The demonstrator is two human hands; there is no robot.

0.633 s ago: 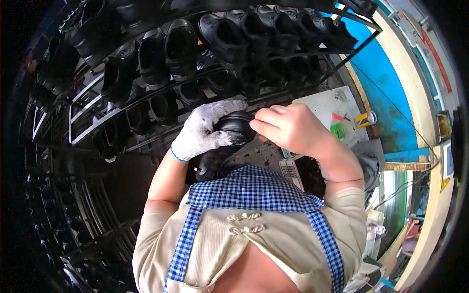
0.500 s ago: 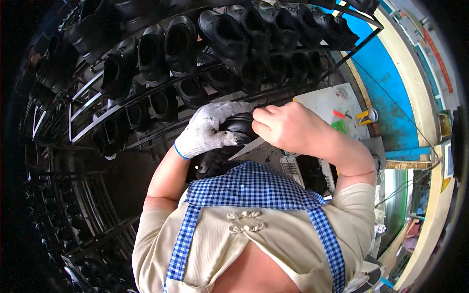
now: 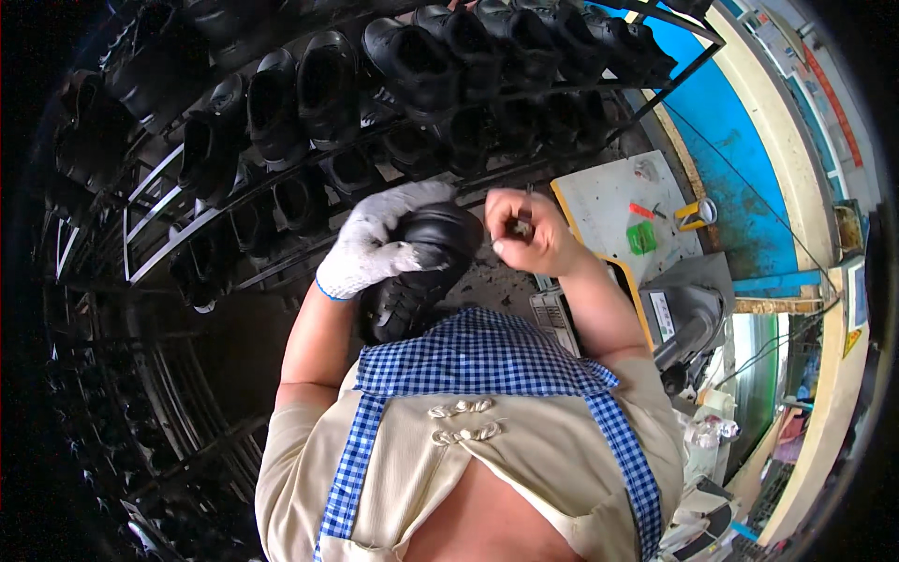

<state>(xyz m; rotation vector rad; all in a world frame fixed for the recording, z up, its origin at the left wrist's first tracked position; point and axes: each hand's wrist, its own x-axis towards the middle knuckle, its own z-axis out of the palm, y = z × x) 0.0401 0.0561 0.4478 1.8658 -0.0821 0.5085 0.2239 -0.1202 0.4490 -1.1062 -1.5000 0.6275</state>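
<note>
My left hand point(image 3: 379, 239), in a white knitted glove with dark smudges, is closed around one end of a black shoe point(image 3: 440, 229). The shoe is tilted, and its laced part hangs down near my checked apron point(image 3: 478, 347). Just right of the shoe, and apart from it, is my bare right hand point(image 3: 543, 234). Its fingers are curled, with thumb and forefinger close together. A thin dark sliver shows by those fingers, too small to name.
Black shoes point(image 3: 403, 61) fill the metal rack point(image 3: 150, 229) ahead and to the left. At right, a white board point(image 3: 599, 201) carries a green piece point(image 3: 641, 238), a red-handled tool point(image 3: 642, 211) and a yellow-and-white roll point(image 3: 698, 214). A grey machine point(image 3: 688, 290) and a light crate point(image 3: 554, 318) stand nearer.
My right hand has drawn away from the shoe, down and slightly right, and its fingers have curled. The left hand has turned the shoe, so more of it shows. A pale blade-like strip beneath is gone from view.
</note>
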